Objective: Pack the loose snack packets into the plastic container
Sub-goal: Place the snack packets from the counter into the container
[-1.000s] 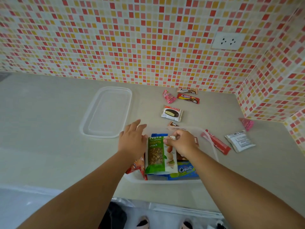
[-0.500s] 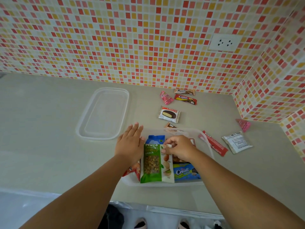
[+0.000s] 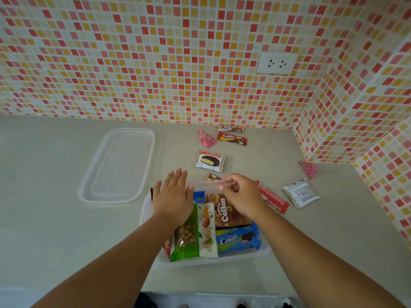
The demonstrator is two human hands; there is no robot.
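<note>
I look down at a beige counter against a wall of red, orange and cream mosaic tile. The clear plastic container (image 3: pixel 262 252) sits at six o'clock, right in front of me, already holding a green nuts pouch (image 3: pixel 193 232), a brown Collon box (image 3: pixel 226 212) and a blue Cream-O packet (image 3: pixel 238 240).

My left hand (image 3: pixel 172 196) lies flat and open, fingers spread, pressing on the top of the nuts pouch — it grips nothing. My right hand (image 3: pixel 242 194) is curled at the container's far rim; fingertips look pinched, but I cannot tell on what.

Loose packets remain: a Choco Pie (image 3: pixel 210 161) at twelve o'clock, a red Cream-O bar (image 3: pixel 232 138) and a pink sweet (image 3: pixel 205 138) beyond it, a long red bar (image 3: pixel 273 197) and a white sachet (image 3: pixel 300 193) at two o'clock. The lid (image 3: pixel 117 165) rests at ten o'clock.

To do this well, I judge I should keep the pouch pressed flat, leaving room — then fit the small packets into the gaps.
</note>
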